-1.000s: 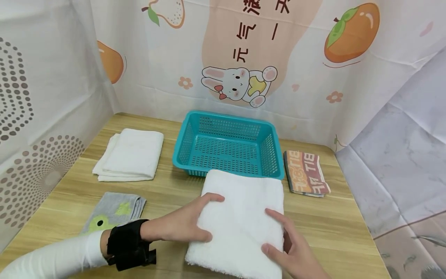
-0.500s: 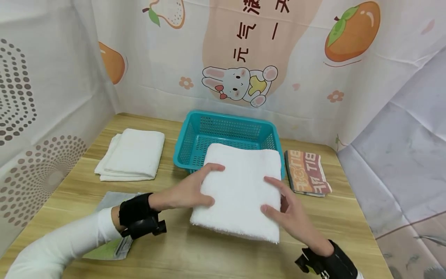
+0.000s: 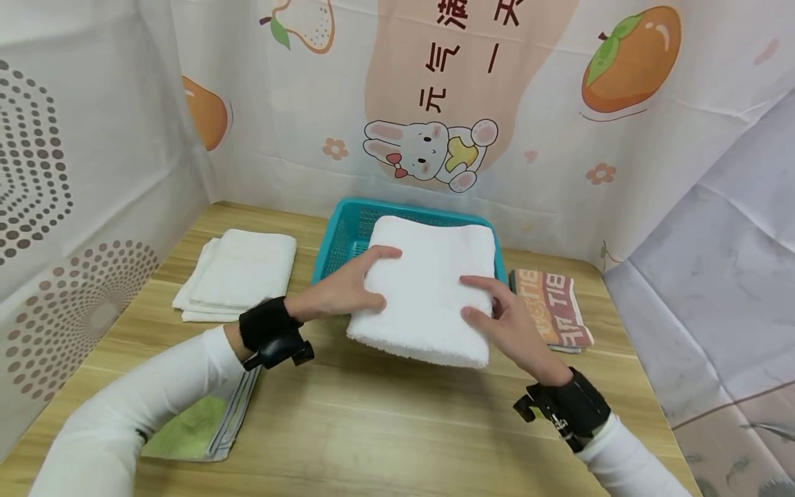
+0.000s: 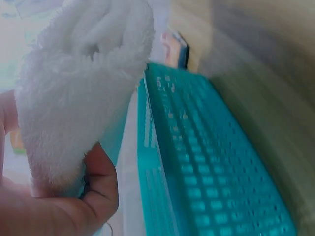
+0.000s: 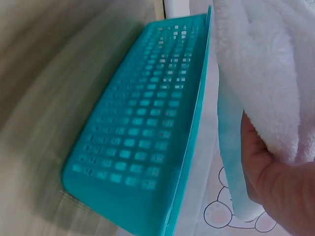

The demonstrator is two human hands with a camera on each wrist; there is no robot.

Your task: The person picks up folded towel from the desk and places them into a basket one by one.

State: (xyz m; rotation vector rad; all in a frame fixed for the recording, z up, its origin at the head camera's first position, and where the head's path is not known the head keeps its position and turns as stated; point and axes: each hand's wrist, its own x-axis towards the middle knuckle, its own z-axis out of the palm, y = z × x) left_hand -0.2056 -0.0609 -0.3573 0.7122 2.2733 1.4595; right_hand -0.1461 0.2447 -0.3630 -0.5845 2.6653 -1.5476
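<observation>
A thick, folded white towel (image 3: 428, 283) is held up in front of and partly over the teal plastic basket (image 3: 332, 252). My left hand (image 3: 348, 283) grips its left edge, thumb on top and fingers curled beneath, as the left wrist view shows on the towel (image 4: 83, 98). On the opposite edge, my right hand (image 3: 512, 324) holds the towel the same way. The right wrist view has the curled fingers under the towel's fold (image 5: 275, 64). Much of the basket's inside is hidden behind the towel.
Folded white cloths (image 3: 245, 269) lie on the table at the back left. A grey and green towel (image 3: 199, 424) is partly covered by the left forearm. Right of the basket lies an orange and maroon patterned towel (image 3: 549, 310). A printed curtain (image 3: 279, 138) hangs behind.
Both hands have carried the white towel forward and up, from the table in front of the basket to over its near part. The basket and the other towels stay where they were.
</observation>
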